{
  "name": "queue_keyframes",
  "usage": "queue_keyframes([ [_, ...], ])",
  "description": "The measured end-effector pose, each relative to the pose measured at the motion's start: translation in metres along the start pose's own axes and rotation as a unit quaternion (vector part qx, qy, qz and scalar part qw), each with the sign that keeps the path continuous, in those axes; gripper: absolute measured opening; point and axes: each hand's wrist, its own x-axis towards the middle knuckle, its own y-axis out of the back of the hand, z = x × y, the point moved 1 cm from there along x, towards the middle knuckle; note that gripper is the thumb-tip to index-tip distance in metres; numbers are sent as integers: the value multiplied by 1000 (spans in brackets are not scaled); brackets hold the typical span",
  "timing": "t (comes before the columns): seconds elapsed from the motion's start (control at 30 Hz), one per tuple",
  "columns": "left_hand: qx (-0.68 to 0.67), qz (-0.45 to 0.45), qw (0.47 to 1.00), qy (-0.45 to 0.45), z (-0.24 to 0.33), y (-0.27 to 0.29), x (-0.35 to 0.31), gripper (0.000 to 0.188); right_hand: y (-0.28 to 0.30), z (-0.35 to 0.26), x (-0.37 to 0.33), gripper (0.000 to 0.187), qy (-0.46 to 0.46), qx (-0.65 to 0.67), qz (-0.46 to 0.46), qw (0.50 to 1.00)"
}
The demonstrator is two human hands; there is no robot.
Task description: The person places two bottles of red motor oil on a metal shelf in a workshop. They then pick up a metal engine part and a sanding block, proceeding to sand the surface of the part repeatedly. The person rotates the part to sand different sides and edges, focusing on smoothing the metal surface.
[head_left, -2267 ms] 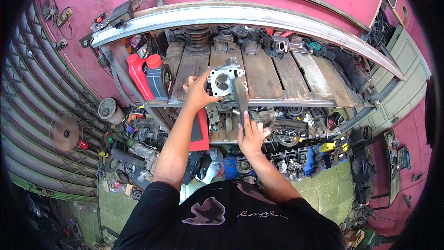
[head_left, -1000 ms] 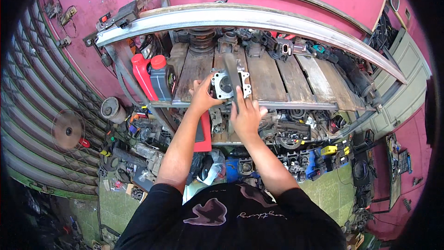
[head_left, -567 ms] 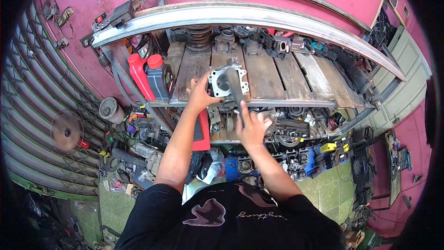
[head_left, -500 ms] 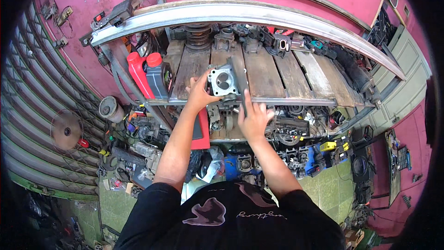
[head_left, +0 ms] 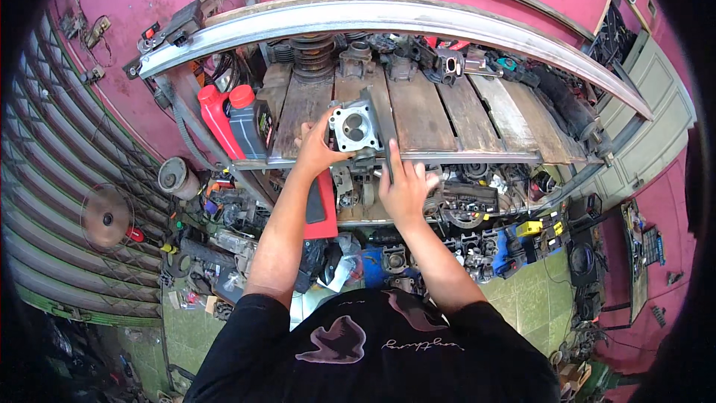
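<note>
My left hand [head_left: 316,151] grips a motorcycle cylinder head [head_left: 342,116] from its left side, fingers wrapped behind and thumb under its lower edge. The bright square gasket face, with a round chamber and two valves, is turned up toward me. In my right hand [head_left: 404,192] is a long, flat dark bar that looks like a file [head_left: 384,121]. It runs along the right side of the cylinder head, and my index finger lies stretched along its near end. Whether the file touches the metal face I cannot tell.
A wooden-slat bench [head_left: 421,116] carries engine cylinders [head_left: 312,60] and other parts at the back. Red and dark oil bottles [head_left: 252,125] stand at its left end. A metal beam [head_left: 395,13] crosses above. Parts crowd the shelf below; a fan [head_left: 107,213] stands at left.
The whole view has shifted slightly. Relative to the cylinder head, the file sits a little farther right, showing more of the face's right edge. Both hands keep their holds.
</note>
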Motion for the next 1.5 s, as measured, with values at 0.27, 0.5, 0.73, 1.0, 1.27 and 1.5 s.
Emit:
queue_keyframes([
  [0.27,11,-10,1000,16,4,2,10,115,-1,11,9,70,-22,20,7,1000],
  [0.5,-18,-17,999,22,-4,2,18,114,27,59,-11,63,-121,-13,-98,988],
  [0.73,-45,-22,999,-4,-45,-11,47,115,-22,119,97,53,-107,-164,-329,924],
  [1.0,-202,-80,976,-3,-68,-13,72,101,-35,133,165,55,-91,-169,-526,829],
  [1.27,-130,-120,981,82,-56,-7,73,99,-73,85,225,70,45,-103,-508,854],
  [1.5,-24,132,984,120,23,-31,12,122,-99,53,219,72,263,-63,-446,853],
])
